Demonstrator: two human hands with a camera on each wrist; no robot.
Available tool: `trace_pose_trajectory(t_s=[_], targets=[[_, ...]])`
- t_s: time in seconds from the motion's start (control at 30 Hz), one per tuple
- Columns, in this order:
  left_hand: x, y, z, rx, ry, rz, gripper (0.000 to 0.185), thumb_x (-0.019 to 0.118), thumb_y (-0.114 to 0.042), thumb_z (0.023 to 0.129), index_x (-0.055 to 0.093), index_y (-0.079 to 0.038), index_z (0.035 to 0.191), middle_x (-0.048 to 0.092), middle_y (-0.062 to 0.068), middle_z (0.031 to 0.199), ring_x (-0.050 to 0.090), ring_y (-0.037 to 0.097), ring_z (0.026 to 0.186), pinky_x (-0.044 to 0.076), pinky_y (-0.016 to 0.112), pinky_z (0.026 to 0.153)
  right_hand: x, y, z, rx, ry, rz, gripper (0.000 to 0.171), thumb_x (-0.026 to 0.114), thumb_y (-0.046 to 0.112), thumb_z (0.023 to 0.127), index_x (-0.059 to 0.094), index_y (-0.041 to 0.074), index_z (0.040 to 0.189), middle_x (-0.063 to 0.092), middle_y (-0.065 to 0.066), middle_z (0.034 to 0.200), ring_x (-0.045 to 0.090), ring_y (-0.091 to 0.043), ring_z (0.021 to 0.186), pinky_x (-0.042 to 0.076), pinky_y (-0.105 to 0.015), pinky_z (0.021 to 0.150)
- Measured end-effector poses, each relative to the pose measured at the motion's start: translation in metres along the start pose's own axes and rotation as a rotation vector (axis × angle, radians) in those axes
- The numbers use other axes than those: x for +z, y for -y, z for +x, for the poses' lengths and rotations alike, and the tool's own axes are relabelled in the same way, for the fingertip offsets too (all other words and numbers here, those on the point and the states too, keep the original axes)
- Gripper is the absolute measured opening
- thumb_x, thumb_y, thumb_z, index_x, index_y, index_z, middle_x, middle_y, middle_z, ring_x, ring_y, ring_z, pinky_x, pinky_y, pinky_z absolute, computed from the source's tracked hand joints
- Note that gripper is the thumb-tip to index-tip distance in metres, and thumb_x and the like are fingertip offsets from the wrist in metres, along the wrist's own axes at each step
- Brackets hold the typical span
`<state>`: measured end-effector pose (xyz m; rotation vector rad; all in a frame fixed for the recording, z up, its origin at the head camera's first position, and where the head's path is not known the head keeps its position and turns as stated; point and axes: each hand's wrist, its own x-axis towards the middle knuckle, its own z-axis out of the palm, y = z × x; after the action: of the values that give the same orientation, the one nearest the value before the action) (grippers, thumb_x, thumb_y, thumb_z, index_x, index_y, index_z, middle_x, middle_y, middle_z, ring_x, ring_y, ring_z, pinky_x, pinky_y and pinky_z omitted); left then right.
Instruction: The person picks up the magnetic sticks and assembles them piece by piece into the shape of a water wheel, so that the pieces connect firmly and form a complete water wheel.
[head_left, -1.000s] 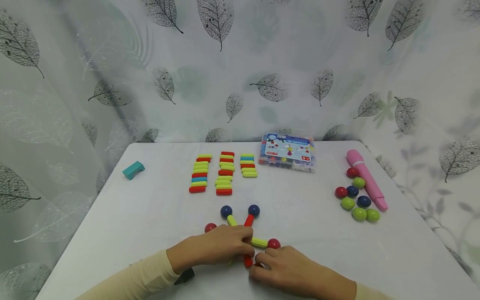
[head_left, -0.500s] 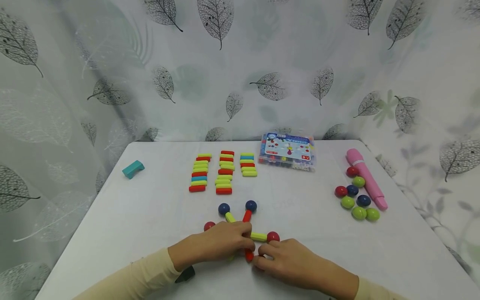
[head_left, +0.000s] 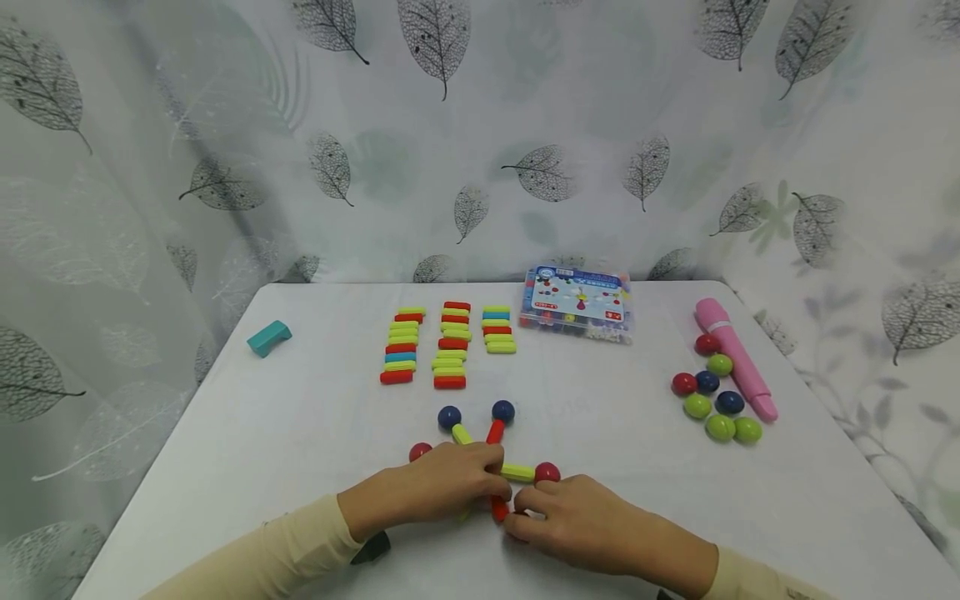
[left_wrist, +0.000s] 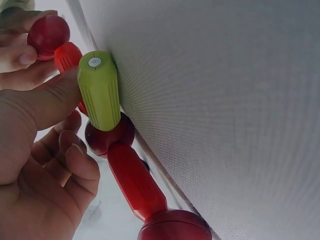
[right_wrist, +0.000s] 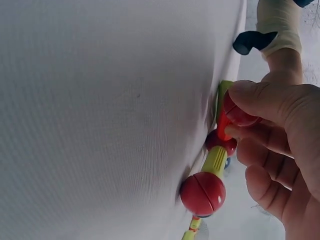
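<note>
the white desk (head_left: 300,433) carries everything. near its front edge, about the middle, sits a stick-and-ball figure (head_left: 491,454) of red and green sticks radiating from a hub, with blue and red balls on the tips. both hands are on it.

left hand (head_left: 442,490) lies over the hub with fingers curled down on the sticks; the wrist view shows its thumb pressed against a green stick (left_wrist: 100,90), which meets a red ball (left_wrist: 109,137) and a red stick (left_wrist: 135,182).

right hand (head_left: 577,525) sits just beside it, nearer the front edge, thumb and fingers pinching a red ball (right_wrist: 239,112) at the end of a short red stick (head_left: 498,507). so both hands are closed on parts, not open.

further back in the middle are three rows of loose sticks (head_left: 446,346), with a clear plastic box (head_left: 576,304) near the back edge. by the right edge lies a pink pen-like tool (head_left: 733,357) beside a cluster of loose balls (head_left: 712,392). a teal block (head_left: 268,337) sits near the left edge.
</note>
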<state>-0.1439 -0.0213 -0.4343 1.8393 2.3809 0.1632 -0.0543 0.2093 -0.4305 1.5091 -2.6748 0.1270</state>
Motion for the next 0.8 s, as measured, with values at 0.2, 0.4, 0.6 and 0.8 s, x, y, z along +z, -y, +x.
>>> trace_pose_trajectory(t_s=[0.2,0.4,0.6,0.8], targets=[[0.002,0.001,-0.001,0.013,-0.017,-0.005,0.027,0.079,-0.023,0.092,0.076,-0.033,0.117,0.056,-0.009,0.096,0.050,0.001,0.083,0.041,0.004,0.065,-0.011,-0.018,-0.008,0.124,-0.086,0.042,0.040,0.083,0.027,0.086,0.067,0.023,0.122,0.066,0.008,0.106,0.061,-0.002,0.083,0.055,-0.014,0.074],[0.002,0.002,-0.002,0.016,-0.036,-0.004,0.026,0.078,-0.026,0.092,0.076,-0.032,0.117,0.057,-0.008,0.097,0.051,0.001,0.087,0.040,0.004,0.066,-0.020,-0.052,-0.026,0.372,-0.150,0.087,0.039,0.083,0.028,0.086,0.068,0.019,0.121,0.067,0.007,0.105,0.065,-0.006,0.083,0.056,-0.018,0.070],[0.004,0.005,-0.003,0.024,-0.080,0.022,0.027,0.080,-0.029,0.089,0.077,-0.032,0.116,0.056,-0.008,0.097,0.050,0.002,0.089,0.040,0.004,0.071,-0.018,-0.076,-0.042,0.534,-0.178,0.064,0.037,0.083,0.029,0.086,0.069,0.020,0.119,0.067,0.007,0.100,0.055,-0.002,0.073,0.051,-0.017,0.061],[0.004,0.009,-0.005,0.016,-0.118,0.072,0.030,0.082,-0.031,0.088,0.077,-0.034,0.117,0.057,-0.006,0.105,0.049,0.007,0.098,0.046,0.014,0.081,-0.017,-0.086,-0.050,0.619,-0.192,0.077,0.038,0.084,0.029,0.086,0.068,0.019,0.119,0.067,0.007,0.099,0.054,-0.003,0.072,0.048,-0.017,0.059]])
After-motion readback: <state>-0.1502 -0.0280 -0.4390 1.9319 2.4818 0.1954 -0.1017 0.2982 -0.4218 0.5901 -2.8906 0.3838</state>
